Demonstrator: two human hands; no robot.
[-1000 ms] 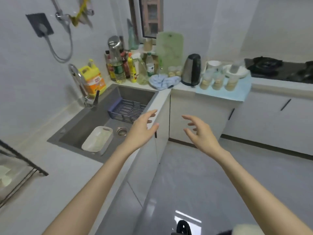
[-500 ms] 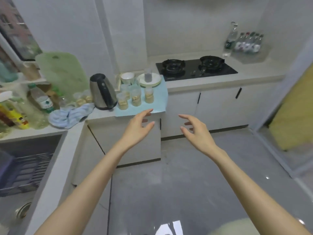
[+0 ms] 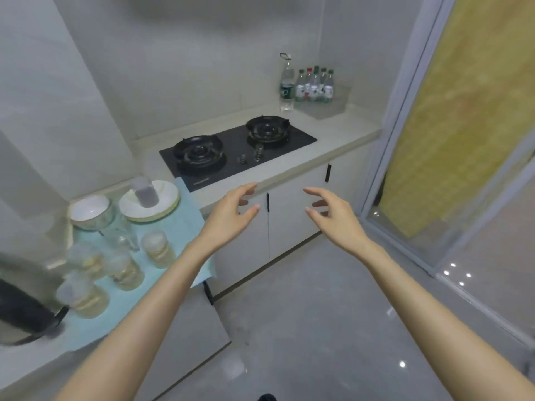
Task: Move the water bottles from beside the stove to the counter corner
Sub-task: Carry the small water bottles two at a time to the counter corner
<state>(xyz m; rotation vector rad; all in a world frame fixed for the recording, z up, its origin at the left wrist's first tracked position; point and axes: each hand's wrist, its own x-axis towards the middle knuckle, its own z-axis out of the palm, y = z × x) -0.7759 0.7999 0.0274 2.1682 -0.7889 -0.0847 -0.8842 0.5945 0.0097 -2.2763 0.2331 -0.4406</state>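
Water bottles (image 3: 314,86) are what you are after, and neither hand has one yet. Reading from the left: a dark kettle (image 3: 20,308) sits at the frame edge. After it come lidded jars (image 3: 124,270), a bowl (image 3: 91,211) and a plate (image 3: 150,202) on a pale blue mat (image 3: 185,227), none of them your concern. Next is the black stove (image 3: 237,151). In front of it your left hand (image 3: 228,218) hangs in the air, fingers spread and loosely bent, holding nothing. Your right hand (image 3: 334,217) beside it is likewise empty. Past the stove, at the back of the counter (image 3: 347,131) against the wall, the bottles stand upright in a tight cluster, with a taller bottle (image 3: 287,85) at their left. You look to be at the approach step. Next you need to step closer, reach across the counter and grip a bottle by its body without toppling its neighbours.
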